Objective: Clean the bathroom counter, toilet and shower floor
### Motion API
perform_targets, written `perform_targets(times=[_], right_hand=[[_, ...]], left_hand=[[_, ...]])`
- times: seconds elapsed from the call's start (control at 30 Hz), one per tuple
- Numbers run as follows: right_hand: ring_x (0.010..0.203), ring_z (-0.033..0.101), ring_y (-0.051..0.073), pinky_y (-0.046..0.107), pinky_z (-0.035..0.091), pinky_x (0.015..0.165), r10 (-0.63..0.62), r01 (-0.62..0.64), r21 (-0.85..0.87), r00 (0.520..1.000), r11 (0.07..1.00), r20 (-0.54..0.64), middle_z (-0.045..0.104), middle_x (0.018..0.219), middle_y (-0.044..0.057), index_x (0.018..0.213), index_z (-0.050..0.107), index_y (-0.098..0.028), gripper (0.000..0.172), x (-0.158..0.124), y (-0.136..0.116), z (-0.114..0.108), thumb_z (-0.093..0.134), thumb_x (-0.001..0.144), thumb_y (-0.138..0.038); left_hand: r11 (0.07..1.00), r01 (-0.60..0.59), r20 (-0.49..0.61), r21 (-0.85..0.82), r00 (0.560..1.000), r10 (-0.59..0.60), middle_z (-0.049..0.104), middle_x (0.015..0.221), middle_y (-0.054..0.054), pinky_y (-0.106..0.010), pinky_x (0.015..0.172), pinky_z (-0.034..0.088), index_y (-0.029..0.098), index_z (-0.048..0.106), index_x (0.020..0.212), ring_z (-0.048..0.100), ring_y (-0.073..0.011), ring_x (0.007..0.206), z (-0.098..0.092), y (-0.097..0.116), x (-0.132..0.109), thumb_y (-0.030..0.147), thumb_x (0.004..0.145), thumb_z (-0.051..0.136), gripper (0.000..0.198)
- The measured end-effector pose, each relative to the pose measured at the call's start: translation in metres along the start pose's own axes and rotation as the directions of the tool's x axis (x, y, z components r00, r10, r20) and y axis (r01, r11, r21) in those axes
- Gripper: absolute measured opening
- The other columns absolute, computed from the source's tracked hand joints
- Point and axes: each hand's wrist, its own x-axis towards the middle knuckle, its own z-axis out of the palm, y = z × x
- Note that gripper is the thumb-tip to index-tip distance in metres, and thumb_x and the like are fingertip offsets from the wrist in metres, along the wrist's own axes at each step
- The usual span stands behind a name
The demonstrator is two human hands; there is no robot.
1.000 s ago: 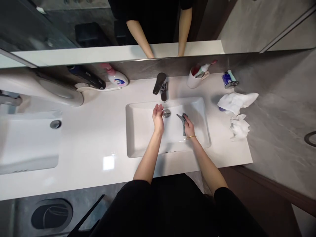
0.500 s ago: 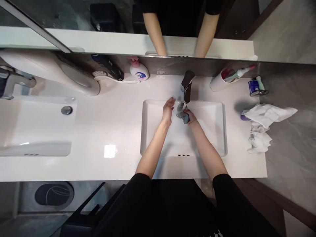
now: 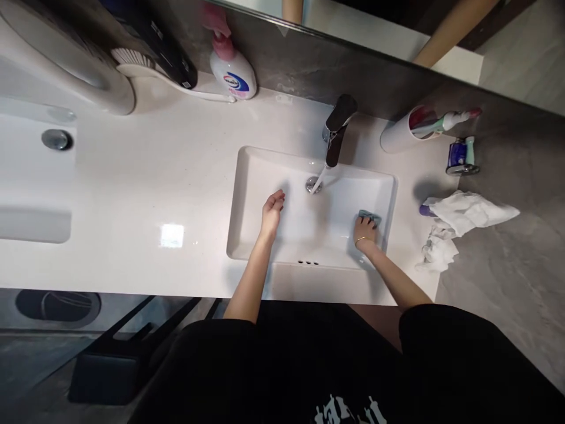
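Observation:
My right hand (image 3: 364,230) presses a small grey-green cloth (image 3: 369,217) against the right inner side of the white rectangular sink (image 3: 251,176). My left hand (image 3: 272,211) hovers over the left half of the basin, fingers loosely curled, holding nothing. A dark faucet (image 3: 337,126) at the back runs a thin stream of water onto the drain (image 3: 313,185).
A pink-topped soap bottle (image 3: 232,70) and a brush (image 3: 145,68) stand at the back left. A white cup with toothbrushes (image 3: 408,129) and a small blue jar (image 3: 459,157) sit at the back right. Crumpled white cloths (image 3: 454,221) lie right of the sink. A second basin (image 3: 35,176) is at far left.
My right hand carried the cloth from under the faucet to the basin's right side. My left hand drew back from the faucet to the left. The view tilted and shifted.

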Motion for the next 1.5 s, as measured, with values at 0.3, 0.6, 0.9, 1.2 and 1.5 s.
perform_targets(times=[0.3, 0.6, 0.9, 1.2, 1.5], right_hand=[[0.108, 0.054, 0.022, 0.039, 0.044, 0.1, -0.526, 0.449, 0.302, 0.81, 0.841, 0.26, 0.056, 0.123, 0.014, 0.122, 0.06, -0.013, 0.046, -0.035, -0.172, 0.061, 0.052, 0.079, 0.0], [0.113, 0.056, 0.016, 0.034, 0.04, 0.106, -0.969, 0.697, 0.673, 0.169, 0.246, 0.18, 0.063, 0.126, 0.005, 0.124, 0.067, -0.026, 0.041, -0.07, -0.25, 0.081, 0.058, 0.086, -0.014], [0.091, 0.062, 0.018, 0.029, 0.048, 0.087, -0.771, 0.597, 0.487, 0.499, 0.637, 0.396, 0.067, 0.099, 0.008, 0.113, 0.073, -0.016, 0.034, -0.044, -0.153, 0.031, 0.055, 0.085, -0.01], [0.111, 0.047, 0.032, 0.047, 0.043, 0.089, -0.773, 0.704, 0.321, 0.593, 0.633, 0.224, 0.058, 0.12, 0.017, 0.124, 0.06, -0.018, 0.035, -0.194, -0.289, 0.016, 0.037, 0.097, -0.022], [0.096, 0.055, 0.02, 0.034, 0.043, 0.088, -0.73, 0.53, 0.512, 0.578, 0.676, 0.365, 0.064, 0.102, 0.008, 0.079, 0.066, -0.019, 0.035, -0.111, -0.093, 0.014, 0.039, 0.098, -0.03]], left_hand=[[0.923, -0.334, -0.256, 0.191, 0.891, 0.375, 0.066, 0.125, -0.01, -0.042, 0.107, 0.045, 0.023, 0.063, 0.121, 0.063, -0.0211, 0.116, -0.076, 0.018, -0.064, 0.039, 0.089, 0.057, 0.036], [0.838, -0.442, -0.251, 0.321, 0.813, 0.526, 0.066, 0.125, -0.007, -0.042, 0.105, 0.048, 0.026, 0.063, 0.123, 0.062, -0.0204, 0.116, -0.091, 0.044, -0.089, 0.039, 0.095, 0.052, 0.033], [0.888, -0.38, -0.269, 0.26, 0.855, 0.445, 0.069, 0.118, -0.007, -0.041, 0.101, 0.05, 0.024, 0.067, 0.114, 0.065, -0.0197, 0.11, -0.1, 0.032, -0.081, 0.039, 0.093, 0.054, 0.029], [0.874, -0.385, -0.25, 0.298, 0.852, 0.46, 0.068, 0.118, -0.006, -0.039, 0.103, 0.048, 0.023, 0.066, 0.112, 0.064, -0.0185, 0.111, -0.098, 0.033, -0.086, 0.038, 0.092, 0.054, 0.028], [0.88, -0.392, -0.134, 0.27, 0.889, 0.437, 0.069, 0.115, -0.007, -0.038, 0.099, 0.049, 0.022, 0.066, 0.108, 0.065, -0.0189, 0.106, -0.088, 0.022, -0.081, 0.04, 0.091, 0.054, 0.027]])
